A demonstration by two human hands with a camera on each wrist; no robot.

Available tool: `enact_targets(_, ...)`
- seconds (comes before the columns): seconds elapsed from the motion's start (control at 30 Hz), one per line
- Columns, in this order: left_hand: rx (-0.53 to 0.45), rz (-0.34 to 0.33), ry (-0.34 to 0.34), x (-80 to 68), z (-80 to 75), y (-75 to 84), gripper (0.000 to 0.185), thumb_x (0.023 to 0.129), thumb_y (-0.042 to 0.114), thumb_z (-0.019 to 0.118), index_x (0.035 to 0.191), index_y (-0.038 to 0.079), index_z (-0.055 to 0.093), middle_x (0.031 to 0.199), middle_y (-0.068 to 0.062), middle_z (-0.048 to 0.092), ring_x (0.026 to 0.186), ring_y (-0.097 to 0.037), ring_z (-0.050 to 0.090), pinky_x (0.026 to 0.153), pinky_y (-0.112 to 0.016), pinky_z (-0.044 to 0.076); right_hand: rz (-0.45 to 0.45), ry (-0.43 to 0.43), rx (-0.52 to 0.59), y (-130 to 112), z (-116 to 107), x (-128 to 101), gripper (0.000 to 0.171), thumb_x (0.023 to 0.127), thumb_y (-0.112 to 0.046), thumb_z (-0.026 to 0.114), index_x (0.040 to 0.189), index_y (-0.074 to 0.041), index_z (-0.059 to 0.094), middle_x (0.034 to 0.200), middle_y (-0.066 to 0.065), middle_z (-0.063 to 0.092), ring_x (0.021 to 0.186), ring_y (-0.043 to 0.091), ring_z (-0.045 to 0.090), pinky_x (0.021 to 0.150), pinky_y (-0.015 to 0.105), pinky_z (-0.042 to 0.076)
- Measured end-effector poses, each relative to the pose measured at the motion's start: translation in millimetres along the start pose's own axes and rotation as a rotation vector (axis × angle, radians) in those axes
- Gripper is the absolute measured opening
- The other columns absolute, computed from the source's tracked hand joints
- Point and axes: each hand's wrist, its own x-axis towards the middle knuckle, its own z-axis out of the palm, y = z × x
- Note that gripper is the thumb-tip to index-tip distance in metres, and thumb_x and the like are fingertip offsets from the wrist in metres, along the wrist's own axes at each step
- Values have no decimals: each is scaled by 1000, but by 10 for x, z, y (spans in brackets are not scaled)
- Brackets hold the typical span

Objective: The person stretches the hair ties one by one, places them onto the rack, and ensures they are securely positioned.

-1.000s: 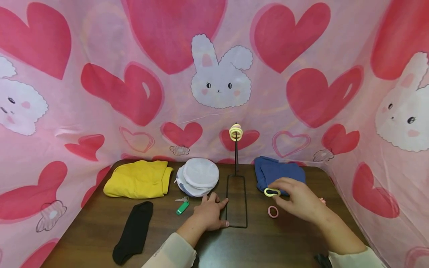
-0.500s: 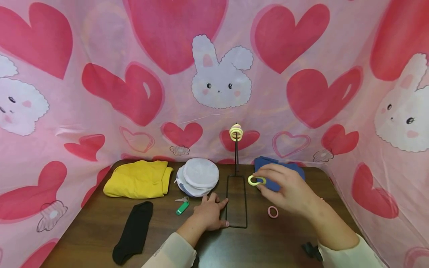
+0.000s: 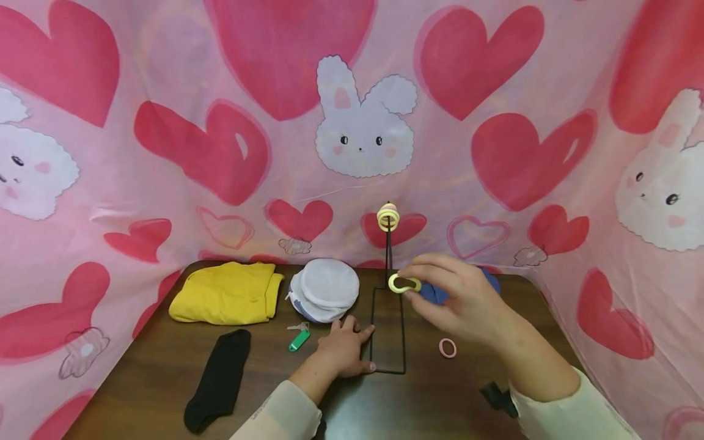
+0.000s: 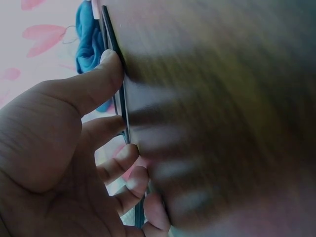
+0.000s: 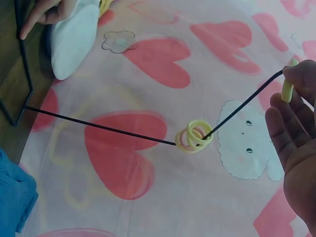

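Observation:
My right hand (image 3: pixel 467 299) pinches a yellow hair tie (image 3: pixel 403 291) between thumb and fingertips. In the right wrist view, that hair tie is right at the free tip of the black wire stand's upward-bent rod (image 5: pixel 98 125). Farther down the rod hang several yellow and pink hair ties (image 5: pixel 202 122). My left hand (image 3: pixel 340 354) lies low at the stand's rectangular base (image 3: pixel 404 342), thumb and fingertips along its left side. The left wrist view shows those fingers (image 4: pixel 129 153) extended against the wire and table. A pink hair tie (image 3: pixel 442 348) lies right of the base.
Behind my right hand is a folded blue cloth (image 3: pixel 489 281). A white round pouch (image 3: pixel 330 284), folded yellow cloth (image 3: pixel 225 296), keys with a green tag (image 3: pixel 299 341) and a black sock (image 3: pixel 220 379) lie left on the wooden table. A pink heart-and-bunny sheet (image 3: pixel 286 153) hangs around.
My right hand has moved left and up from over the blue cloth, carrying the yellow hair tie to the stand. My left hand stays at the base.

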Motion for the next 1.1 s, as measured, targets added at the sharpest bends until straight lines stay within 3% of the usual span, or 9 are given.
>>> enact_targets(0.23,-14,-8,-16,11,-7,-12,81,83,61,80,155,37,50,138,-5,44,123,-30,41,78,-61,51,20,-59,-12,131,68,52,35,102,-41,63,113,-11,77,113,1,72,104,16,69,96,25,52)
enact_targets(0.37,-19,-10,-22,10,-2,-14,81,83,61,80,155,37,50,137,-5,44,123,-30,41,80,-62,50,39,-83,-31,258,115,90,25,95,-25,75,115,-9,76,113,2,71,104,17,68,91,33,55)
enact_targets(0.53,-23,-6,-24,-7,20,-17,82,82,61,80,155,37,50,136,-5,44,121,-30,42,80,-63,50,57,-64,-64,429,209,152,32,81,-8,84,113,-8,76,112,5,70,100,19,67,83,36,57)
enact_targets(0.83,-19,15,-11,-21,10,-14,82,83,61,80,155,37,50,137,-5,44,121,-30,41,77,-62,51,101,-3,-177,729,370,265,32,79,-4,84,110,-3,75,110,14,69,105,33,65,92,48,56)
enact_targets(1.1,7,8,22,-40,-27,21,83,82,61,81,155,37,50,136,-4,44,121,-30,43,75,-61,52,114,0,-277,884,445,372,28,83,-8,81,109,-1,74,110,16,68,104,35,64,93,48,54)
